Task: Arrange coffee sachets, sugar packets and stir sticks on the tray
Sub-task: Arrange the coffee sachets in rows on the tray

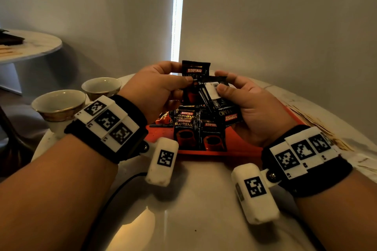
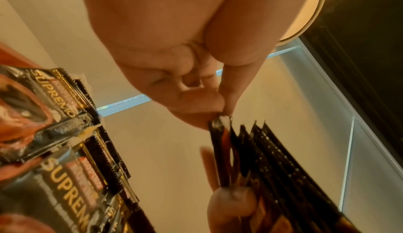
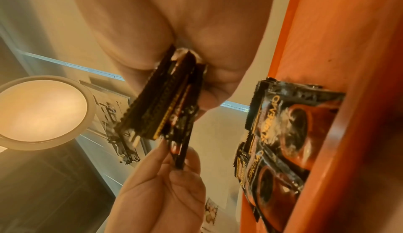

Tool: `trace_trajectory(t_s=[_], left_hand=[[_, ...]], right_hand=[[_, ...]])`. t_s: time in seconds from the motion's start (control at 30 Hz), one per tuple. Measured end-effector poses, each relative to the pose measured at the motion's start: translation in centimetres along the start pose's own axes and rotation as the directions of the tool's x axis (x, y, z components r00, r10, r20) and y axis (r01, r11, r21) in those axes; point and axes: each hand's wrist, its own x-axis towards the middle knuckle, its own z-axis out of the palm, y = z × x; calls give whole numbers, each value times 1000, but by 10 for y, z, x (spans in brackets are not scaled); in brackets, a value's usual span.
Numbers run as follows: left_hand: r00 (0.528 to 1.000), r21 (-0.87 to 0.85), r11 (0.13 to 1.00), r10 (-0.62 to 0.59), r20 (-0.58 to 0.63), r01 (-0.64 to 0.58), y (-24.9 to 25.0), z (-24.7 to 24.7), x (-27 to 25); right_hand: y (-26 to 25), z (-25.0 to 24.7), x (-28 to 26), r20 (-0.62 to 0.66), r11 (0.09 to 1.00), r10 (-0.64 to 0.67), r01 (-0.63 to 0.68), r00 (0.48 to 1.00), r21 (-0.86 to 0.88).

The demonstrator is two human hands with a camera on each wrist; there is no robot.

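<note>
left hand (image 1: 155, 89) pinching one coffee sachet (image 1: 194, 75) upright, long axis vertical, label twd camera, prob peeling it off to lay down. right hand (image 1: 246, 104) gripping fanned stack of sachets (image 1: 219, 100), upside down, as supply. above red tray (image 1: 224, 152), w/ more laid sachets (image 1: 201, 130) in rows, labels up.

One red tray (image 1: 240, 152), two cups (image 1: 58, 104), four coffee sachets lying on tray (image 1: 184, 128), two hands (image 1: 155, 89)
</note>
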Motion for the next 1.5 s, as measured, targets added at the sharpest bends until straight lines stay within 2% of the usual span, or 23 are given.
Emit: trace_trajectory(t_s=[0.13, 0.4, 0.63, 0.8, 0.9, 1.0, 1.13, 1.27, 1.4, 1.5], left_hand=[[1000, -23, 1000, -17, -16, 16, 1, 0, -1], [988, -102, 995, -19, -154, 3, 3, 1, 0], [947, -66, 997, -55, -316, 36, 11, -29, 11], [937, 58, 979, -169, -305, 196, 6, -37, 16], [936, 110, 964, -201, -289, 241, 0, -38, 18], [934, 161, 948, -222, -281, 274, -4, -40, 21], [902, 169, 902, -349, -256, 397, -1, -39, 18], [904, 197, 896, -346, -252, 398, -5, -41, 18], [924, 169, 931, -274, -266, 325, -13, -41, 18], [901, 157, 909, -335, -274, 386, -9, -40, 19]], right_hand=[[3, 0, 2, -6, 1000, -1, 1, 1000, -31], [8, -1, 3, 23, 995, 11, -8, 1000, -96], [1, -23, 15, -161, 996, -74, 63, 984, -68], [10, -54, 26, -305, 999, 19, -33, 952, -41], [19, -66, 29, -365, 993, 67, -98, 928, -66], [22, -73, 31, -381, 991, 94, -125, 920, -56], [24, -76, 32, -351, 988, 115, -143, 929, -54], [24, -76, 32, -346, 987, 121, -151, 930, -61], [25, -76, 33, -340, 987, 116, -147, 933, -68], [25, -77, 33, -335, 987, 116, -148, 935, -69]])
